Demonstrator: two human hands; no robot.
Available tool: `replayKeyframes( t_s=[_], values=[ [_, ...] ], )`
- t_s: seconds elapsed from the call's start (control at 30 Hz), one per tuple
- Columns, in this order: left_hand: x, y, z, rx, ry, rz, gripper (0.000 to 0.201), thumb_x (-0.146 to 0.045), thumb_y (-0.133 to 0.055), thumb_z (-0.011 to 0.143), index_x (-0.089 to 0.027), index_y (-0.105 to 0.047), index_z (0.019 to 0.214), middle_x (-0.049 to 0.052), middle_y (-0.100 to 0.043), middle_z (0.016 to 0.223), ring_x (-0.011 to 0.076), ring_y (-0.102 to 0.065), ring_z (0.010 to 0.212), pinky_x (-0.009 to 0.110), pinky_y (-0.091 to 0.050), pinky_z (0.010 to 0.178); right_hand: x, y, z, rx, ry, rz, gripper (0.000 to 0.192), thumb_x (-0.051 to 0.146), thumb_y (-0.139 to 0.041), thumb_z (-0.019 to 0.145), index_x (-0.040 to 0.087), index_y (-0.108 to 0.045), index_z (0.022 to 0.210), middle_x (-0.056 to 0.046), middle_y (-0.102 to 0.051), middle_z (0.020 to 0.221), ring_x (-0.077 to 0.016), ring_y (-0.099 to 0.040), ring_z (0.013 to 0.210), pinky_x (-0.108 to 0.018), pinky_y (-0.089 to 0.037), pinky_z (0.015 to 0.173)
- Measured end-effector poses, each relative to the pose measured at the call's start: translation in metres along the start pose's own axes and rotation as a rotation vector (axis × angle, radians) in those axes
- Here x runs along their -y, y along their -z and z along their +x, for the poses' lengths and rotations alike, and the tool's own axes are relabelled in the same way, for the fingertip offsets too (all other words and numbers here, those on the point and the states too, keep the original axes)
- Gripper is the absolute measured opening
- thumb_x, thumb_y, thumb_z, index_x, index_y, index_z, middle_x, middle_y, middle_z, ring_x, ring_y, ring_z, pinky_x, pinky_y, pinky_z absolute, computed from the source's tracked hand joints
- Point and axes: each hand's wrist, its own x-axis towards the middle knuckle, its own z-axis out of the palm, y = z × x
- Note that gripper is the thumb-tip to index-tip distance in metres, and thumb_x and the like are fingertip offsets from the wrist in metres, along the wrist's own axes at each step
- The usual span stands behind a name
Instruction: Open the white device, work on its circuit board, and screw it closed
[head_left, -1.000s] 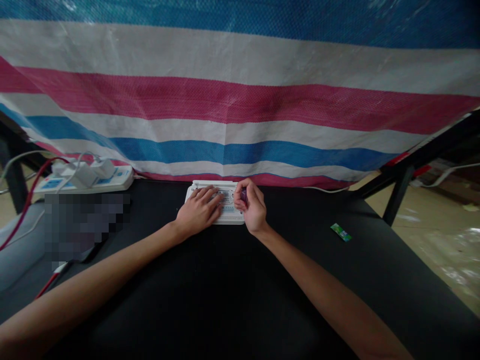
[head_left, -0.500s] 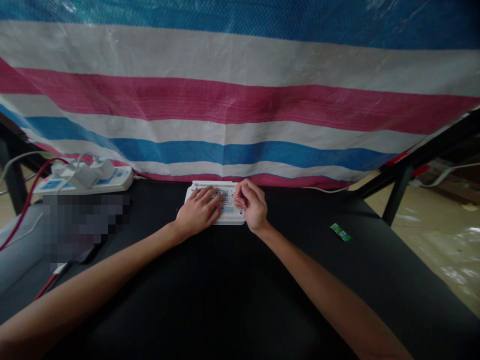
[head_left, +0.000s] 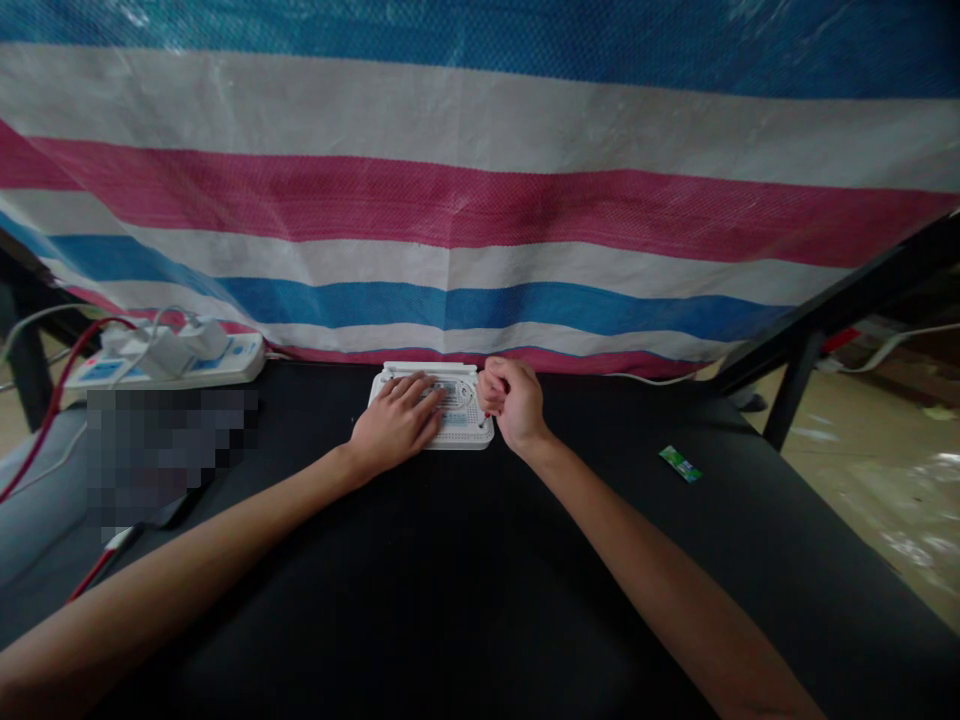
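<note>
Tabletop (head_left: 435, 590), left hand (head_left: 394, 422) on white device (head_left: 461, 436)

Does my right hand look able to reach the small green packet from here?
Probably yes: nothing visible stands between your right hand, curled by the right edge of the white device, and the green packet on the black table. Whether that fist holds anything is hidden.

On the table (head_left: 450, 600), 1 device (head_left: 457, 436) lies before the sheet (head_left: 450, 200), right of the power strip (head_left: 244, 362), left of the packet (head_left: 680, 464).
</note>
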Motion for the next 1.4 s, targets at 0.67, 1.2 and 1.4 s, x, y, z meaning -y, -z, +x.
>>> replayKeyframes(
  t_s=[0.67, 1.2, 1.4],
  values=[
    [-0.001, 0.003, 0.001, 0.013, 0.003, 0.003, 0.039, -0.035, -0.039, 0.101, -0.015, -0.061, 0.127, 0.016, -0.06, 0.133, 0.0315, -0.055, 0.124, 0.049, -0.045, 0.103, 0.0, 0.011, 0.0, 0.22, -0.002, 0.041, 0.018, 0.034, -0.056, 0.082, 0.022, -0.047, 0.072, 0.012, -0.027, 0.042, -0.0061, -0.016, 0.035, -0.019, -0.014, 0.036],
    [-0.001, 0.002, 0.001, 0.024, 0.012, -0.001, 0.039, -0.035, -0.039, 0.101, -0.015, -0.06, 0.128, 0.016, -0.059, 0.134, 0.0315, -0.054, 0.126, 0.049, -0.044, 0.104, -0.004, 0.008, 0.001, 0.12, 0.153, -0.069, 0.016, 0.03, -0.054, 0.079, 0.019, -0.059, 0.068, -0.001, -0.061, 0.067, -0.0133, -0.056, 0.054, -0.028, -0.043, 0.055],
    [-0.001, 0.002, 0.0, 0.025, 0.017, -0.025, 0.039, -0.035, -0.04, 0.101, -0.016, -0.06, 0.129, 0.016, -0.059, 0.135, 0.0319, -0.054, 0.127, 0.05, -0.044, 0.104, -0.005, 0.009, 0.002, 0.073, 0.237, -0.169, 0.019, 0.031, -0.053, 0.08, 0.02, -0.065, 0.071, -0.006, -0.065, 0.084, -0.0206, -0.061, 0.083, -0.034, -0.049, 0.072]
  ],
)
